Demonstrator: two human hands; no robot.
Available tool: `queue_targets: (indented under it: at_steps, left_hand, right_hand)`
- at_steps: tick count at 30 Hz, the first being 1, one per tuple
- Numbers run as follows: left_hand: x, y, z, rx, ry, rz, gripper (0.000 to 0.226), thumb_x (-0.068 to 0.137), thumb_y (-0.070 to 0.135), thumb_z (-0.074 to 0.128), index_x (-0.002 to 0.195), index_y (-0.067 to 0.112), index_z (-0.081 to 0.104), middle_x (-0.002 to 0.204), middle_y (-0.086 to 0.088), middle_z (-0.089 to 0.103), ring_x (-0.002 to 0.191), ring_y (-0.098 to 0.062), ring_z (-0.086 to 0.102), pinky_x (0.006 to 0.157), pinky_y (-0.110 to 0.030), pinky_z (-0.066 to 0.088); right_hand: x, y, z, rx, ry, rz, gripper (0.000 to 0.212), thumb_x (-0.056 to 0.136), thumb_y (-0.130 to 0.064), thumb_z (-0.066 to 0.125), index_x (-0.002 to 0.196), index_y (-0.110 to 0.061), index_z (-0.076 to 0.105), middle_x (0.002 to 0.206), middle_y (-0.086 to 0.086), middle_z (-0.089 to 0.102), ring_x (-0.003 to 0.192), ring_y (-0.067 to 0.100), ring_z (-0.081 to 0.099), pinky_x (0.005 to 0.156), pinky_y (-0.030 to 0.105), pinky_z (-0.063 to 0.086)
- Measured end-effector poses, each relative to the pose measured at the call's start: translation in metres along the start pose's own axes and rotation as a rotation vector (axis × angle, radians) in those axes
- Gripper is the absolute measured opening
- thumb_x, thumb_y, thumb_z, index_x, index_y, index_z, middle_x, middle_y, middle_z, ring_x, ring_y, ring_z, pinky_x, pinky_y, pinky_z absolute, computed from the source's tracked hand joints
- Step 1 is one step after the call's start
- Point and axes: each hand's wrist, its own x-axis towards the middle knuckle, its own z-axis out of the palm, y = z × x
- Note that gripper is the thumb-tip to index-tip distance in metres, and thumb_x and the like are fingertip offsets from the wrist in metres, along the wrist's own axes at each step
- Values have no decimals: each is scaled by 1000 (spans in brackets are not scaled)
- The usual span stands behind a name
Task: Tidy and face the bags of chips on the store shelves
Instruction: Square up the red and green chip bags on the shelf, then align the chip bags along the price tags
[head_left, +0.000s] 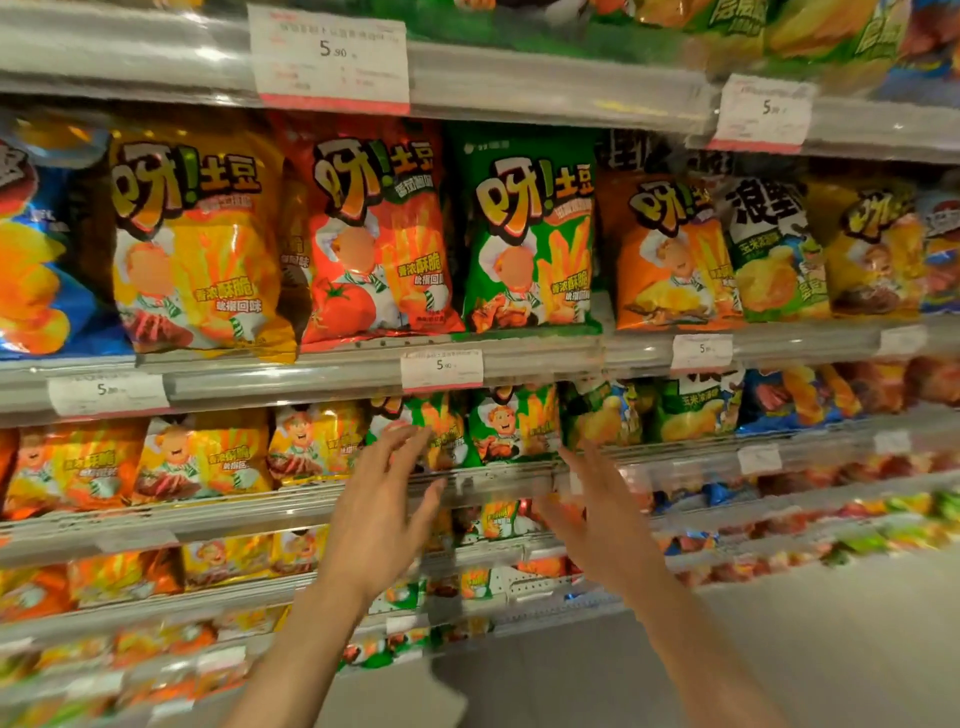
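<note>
Upright chip bags fill the shelves. At eye level stand a yellow bag (197, 249), a red tomato bag (379, 234) and a green bag (530, 234). One shelf lower, two green bags (511, 423) sit side by side. My left hand (384, 499) is raised with its fingers spread, the fingertips just in front of the left green bag (441, 426). My right hand (592, 509) is raised too, fingers straight, in front of the shelf rail below the right green bag. Neither hand holds anything.
White price tags (441, 366) hang on the clear shelf rails (291, 382). More orange, yellow and blue bags run left and right along every shelf. Lower shelves (156, 603) step out toward me. Pale floor (831, 649) lies at the lower right.
</note>
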Motion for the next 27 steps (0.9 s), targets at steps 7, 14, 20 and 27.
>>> queue_targets:
  at_steps: [7,14,20,27]
  left_hand:
    - [-27,27,45,-59,-154,-192,55,95,50,53,147,37,38,133,10,57,117,-14,57,92,-38,52]
    - [8,119,107,-46,-84,-292,47,95,42,59,139,28,51,116,12,66,98,-7,65,83,-33,54]
    - [46,198,143,-38,-91,-309,43,96,40,59,138,31,50,120,10,63,101,-8,63,85,-37,55]
    - [86,248,138,42,-15,-158,41,95,37,60,134,24,55,126,6,62,104,-15,63,84,-38,56]
  right_hand:
    - [-21,59,-14,95,-82,93,64,94,-55,54,150,-29,37,145,-7,48,129,11,49,100,25,40]
    - [7,161,-75,180,-128,103,43,92,-50,60,130,-30,53,114,-12,63,104,11,62,88,31,51]
    - [33,239,-133,218,-135,23,45,93,-41,62,134,-23,57,100,-18,59,98,9,60,89,27,48]
    - [54,276,-184,179,-35,-88,38,94,-39,62,128,-23,60,120,-9,65,99,9,66,74,18,46]
